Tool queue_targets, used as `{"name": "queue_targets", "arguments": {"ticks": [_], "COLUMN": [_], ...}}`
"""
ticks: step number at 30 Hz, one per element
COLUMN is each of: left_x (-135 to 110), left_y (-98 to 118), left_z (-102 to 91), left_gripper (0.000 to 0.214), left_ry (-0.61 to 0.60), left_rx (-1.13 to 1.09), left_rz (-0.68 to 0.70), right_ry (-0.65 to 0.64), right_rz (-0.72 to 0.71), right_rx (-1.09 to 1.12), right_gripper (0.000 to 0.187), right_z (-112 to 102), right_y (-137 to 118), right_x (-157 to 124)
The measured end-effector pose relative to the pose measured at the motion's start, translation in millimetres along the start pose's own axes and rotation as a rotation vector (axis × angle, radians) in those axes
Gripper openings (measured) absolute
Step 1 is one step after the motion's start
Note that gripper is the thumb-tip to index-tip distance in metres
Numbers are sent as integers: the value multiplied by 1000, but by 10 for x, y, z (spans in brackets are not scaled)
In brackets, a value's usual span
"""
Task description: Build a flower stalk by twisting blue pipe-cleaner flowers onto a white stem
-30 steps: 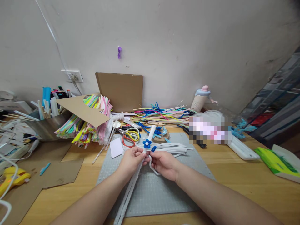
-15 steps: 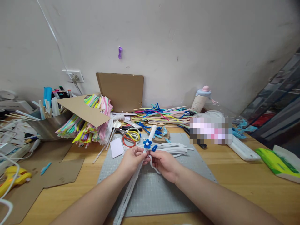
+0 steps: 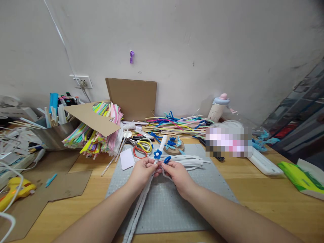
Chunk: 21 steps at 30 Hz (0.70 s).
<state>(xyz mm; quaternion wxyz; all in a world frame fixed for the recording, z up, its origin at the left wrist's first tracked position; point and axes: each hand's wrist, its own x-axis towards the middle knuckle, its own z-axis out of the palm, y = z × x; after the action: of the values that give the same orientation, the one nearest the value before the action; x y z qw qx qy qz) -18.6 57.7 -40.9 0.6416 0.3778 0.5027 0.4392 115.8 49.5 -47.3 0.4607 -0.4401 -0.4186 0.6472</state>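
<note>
Both hands meet over a grey cutting mat (image 3: 164,202). My left hand (image 3: 141,172) is closed round a bundle of white pipe cleaners (image 3: 138,211) that trails toward me. A small blue pipe-cleaner flower (image 3: 157,154) sits on the bundle just above my fingers. My right hand (image 3: 177,173) pinches a white pipe cleaner looped beside the stem, with a blue piece (image 3: 167,159) at its fingertips. Loose white pipe cleaners (image 3: 192,161) lie on the mat just beyond the hands.
Scissors (image 3: 141,146) and a wooden disc with blue flowers (image 3: 174,145) lie behind the hands. A pile of coloured pipe cleaners (image 3: 98,135) under cardboard sits left, more strands (image 3: 177,123) at the back. A glue gun (image 3: 15,189) lies far left, a bottle (image 3: 217,108) back right.
My right hand has moved slightly up and closer to the left hand, drawing the white loop tighter against the stem. The camera view has shifted a little.
</note>
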Motion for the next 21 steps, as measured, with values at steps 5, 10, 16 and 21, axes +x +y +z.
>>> {"name": "queue_targets", "arguments": {"ticks": [5, 10, 16, 21], "left_x": [0, -21, -16, 33], "left_y": [4, 25, 34, 57], "left_z": [3, 17, -18, -109], "left_gripper": [17, 17, 15, 17], "left_ry": [29, 34, 24, 45], "left_rx": [-25, -41, -111, -189], "left_rz": [-15, -19, -46, -86], "right_ry": [-12, -28, -62, -59], "right_rz": [-109, -33, 20, 98], "right_rx": [-117, -61, 55, -105], "right_gripper": [25, 29, 32, 22], "right_z": [-27, -34, -47, -16], "right_y": [39, 56, 37, -101], "right_x": [21, 35, 55, -38]}}
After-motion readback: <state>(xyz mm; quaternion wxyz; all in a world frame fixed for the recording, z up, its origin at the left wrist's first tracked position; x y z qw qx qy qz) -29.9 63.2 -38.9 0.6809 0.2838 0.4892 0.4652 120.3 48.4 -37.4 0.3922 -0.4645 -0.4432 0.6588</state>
